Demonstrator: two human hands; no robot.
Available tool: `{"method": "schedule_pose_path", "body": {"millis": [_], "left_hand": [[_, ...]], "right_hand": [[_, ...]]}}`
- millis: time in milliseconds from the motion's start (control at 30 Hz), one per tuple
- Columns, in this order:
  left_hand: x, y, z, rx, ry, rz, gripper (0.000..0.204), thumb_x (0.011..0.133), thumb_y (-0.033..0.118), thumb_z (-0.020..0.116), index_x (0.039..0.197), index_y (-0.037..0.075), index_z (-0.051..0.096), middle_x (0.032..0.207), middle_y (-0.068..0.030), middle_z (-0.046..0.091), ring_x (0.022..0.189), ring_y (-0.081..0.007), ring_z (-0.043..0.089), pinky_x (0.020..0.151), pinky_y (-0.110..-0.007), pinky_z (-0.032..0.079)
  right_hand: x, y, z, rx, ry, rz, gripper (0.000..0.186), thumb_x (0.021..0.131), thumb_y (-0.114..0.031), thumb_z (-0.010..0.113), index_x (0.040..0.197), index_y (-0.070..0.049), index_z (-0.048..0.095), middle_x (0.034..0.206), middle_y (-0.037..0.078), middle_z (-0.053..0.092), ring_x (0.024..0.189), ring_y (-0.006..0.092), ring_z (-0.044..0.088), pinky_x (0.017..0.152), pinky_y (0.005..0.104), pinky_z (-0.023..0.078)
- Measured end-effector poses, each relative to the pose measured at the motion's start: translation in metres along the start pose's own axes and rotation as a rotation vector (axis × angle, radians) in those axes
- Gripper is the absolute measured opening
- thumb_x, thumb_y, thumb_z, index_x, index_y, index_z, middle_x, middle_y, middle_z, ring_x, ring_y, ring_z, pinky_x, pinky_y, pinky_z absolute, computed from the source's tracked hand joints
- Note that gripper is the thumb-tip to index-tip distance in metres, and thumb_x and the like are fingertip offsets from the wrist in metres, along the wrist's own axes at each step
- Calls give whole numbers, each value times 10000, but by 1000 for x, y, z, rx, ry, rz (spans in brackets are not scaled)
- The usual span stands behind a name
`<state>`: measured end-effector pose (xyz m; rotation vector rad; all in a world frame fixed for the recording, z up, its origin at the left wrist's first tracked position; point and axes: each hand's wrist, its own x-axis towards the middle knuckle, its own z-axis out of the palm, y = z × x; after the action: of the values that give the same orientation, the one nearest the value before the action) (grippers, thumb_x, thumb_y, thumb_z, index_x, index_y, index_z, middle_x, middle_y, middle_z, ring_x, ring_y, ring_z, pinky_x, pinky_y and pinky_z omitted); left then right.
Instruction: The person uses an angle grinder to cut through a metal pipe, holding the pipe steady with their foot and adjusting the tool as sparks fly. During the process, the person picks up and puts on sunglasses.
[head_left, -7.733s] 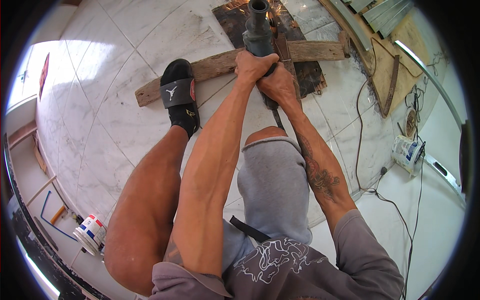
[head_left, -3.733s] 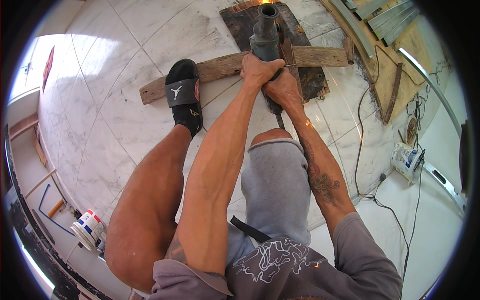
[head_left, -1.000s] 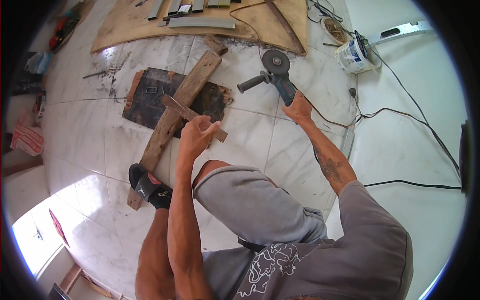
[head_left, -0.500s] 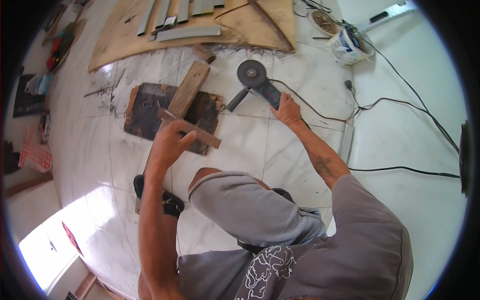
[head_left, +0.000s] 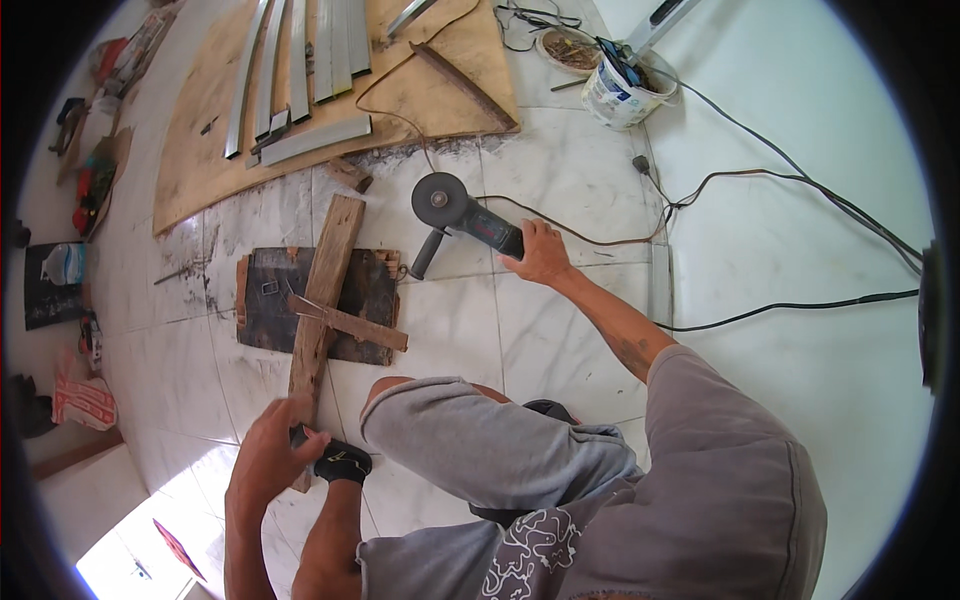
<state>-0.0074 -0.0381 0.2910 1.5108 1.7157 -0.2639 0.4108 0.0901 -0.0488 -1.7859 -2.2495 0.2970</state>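
My right hand (head_left: 540,252) is closed round the rear of an angle grinder (head_left: 488,228). The grinder's dark round disc and black side handle face up and left, near the tiled floor. My left hand (head_left: 275,445), thumb apart from the curled fingers, is beside the near end of a long wooden plank (head_left: 337,240), next to my black shoe (head_left: 342,460). Nothing shows in that hand; its fingertips are partly hidden. Across the plank lies a thin, narrow wooden strip (head_left: 365,328). Underneath is a dark, broken-edged board (head_left: 270,300).
Beyond lies a large plywood sheet (head_left: 190,190) with several metal profiles (head_left: 298,70) on it. A small wood block (head_left: 350,175) is by its edge. At the right stand a white bucket (head_left: 610,95) and black cables (head_left: 790,170). Tools and bags line the left.
My left hand has moved from the narrow strip down toward the plank's near end, leaving the strip lying across the plank. The view has shifted; my right hand still holds the grinder.
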Motion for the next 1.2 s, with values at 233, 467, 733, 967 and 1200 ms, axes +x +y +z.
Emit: {"method": "schedule_pose_path", "body": {"millis": [233,467,733,967,1200], "left_hand": [[-47,-13,-8,-49,156,-13,501,802,93,785,1260,19,598,1201,-162,657,1062,-321,664,890,-412,526],[-63,-67,16,-243,241,-188,452,879,136,738,1292,14,601,1197,-175,673,1043,-305,686,891,-413,543],[-90,-86,19,-264,296,-327,433,905,152,723,1294,6,599,1222,-190,669,1051,-306,693,898,-422,560],[-90,-86,28,-280,269,-306,425,912,146,716,1297,7,600,1213,-188,671,1053,-307,692,898,-416,562],[-87,-86,30,-278,256,-298,433,917,145,707,1305,-9,592,1221,-191,667,1052,-304,693,884,-409,570]], "right_hand": [[104,163,-78,418,381,577,287,918,-229,680,1088,1,654,917,140,707,792,209,727,662,335,575],[207,223,-143,1095,528,784,325,905,-156,701,1072,101,596,916,183,697,744,251,731,547,353,605],[235,205,-150,1458,690,876,288,867,-45,731,1022,126,559,896,227,648,705,297,692,572,381,584],[235,215,-148,1473,699,942,178,901,-37,672,1004,57,560,873,160,632,801,303,709,661,402,605],[232,214,-152,1247,668,842,163,877,-99,640,975,31,645,853,170,660,732,260,705,608,380,601]]}}
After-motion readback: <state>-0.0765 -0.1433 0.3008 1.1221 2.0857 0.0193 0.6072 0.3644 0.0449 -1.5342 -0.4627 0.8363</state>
